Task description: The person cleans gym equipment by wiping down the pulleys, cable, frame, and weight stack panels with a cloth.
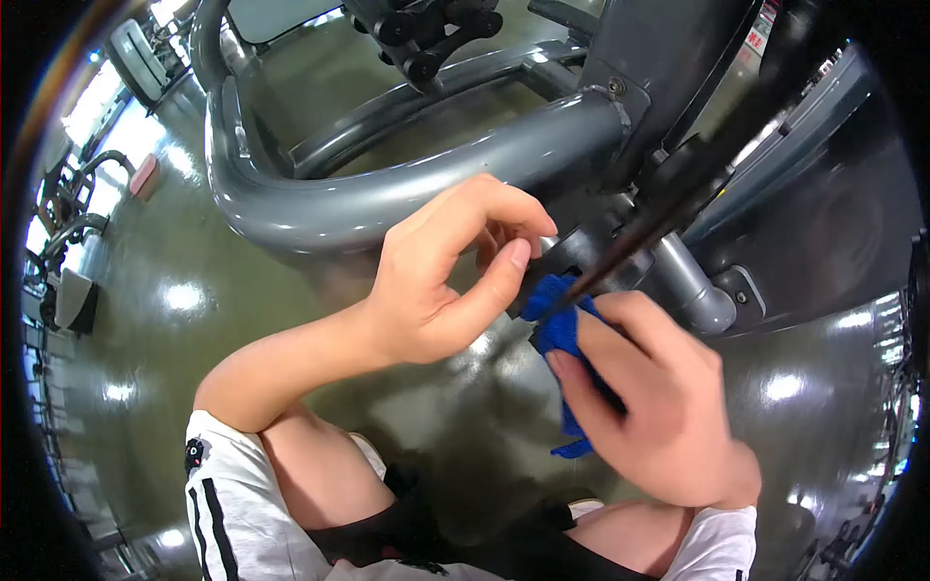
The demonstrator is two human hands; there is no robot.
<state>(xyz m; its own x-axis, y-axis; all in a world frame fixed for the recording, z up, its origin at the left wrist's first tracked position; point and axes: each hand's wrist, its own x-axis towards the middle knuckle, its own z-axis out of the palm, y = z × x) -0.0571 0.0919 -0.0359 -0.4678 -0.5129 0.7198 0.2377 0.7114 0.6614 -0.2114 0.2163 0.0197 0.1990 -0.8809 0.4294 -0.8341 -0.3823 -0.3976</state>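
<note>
My right hand (651, 392) is closed round a crumpled blue cloth (557, 329), with a loose end hanging below the fingers. The cloth is up against the lower end of a dark, slanting strap or cable (668, 198), blurred where it crosses the view. My left hand (455, 266) is just left of the cloth, in front of a thick grey metal tube (358, 208). Its fingers are bent and the thumb stands a little apart from them, with nothing visible between. The left fingertips are near the dark lower part of the machine; whether they touch it I cannot tell.
The grey frame of a gym machine curves across the top. A large dark panel (823, 213) and a short grey tube (693, 281) stand at the right. The shiny green floor (194, 261) reflects lights. More gym equipment (73, 300) stands at the far left.
</note>
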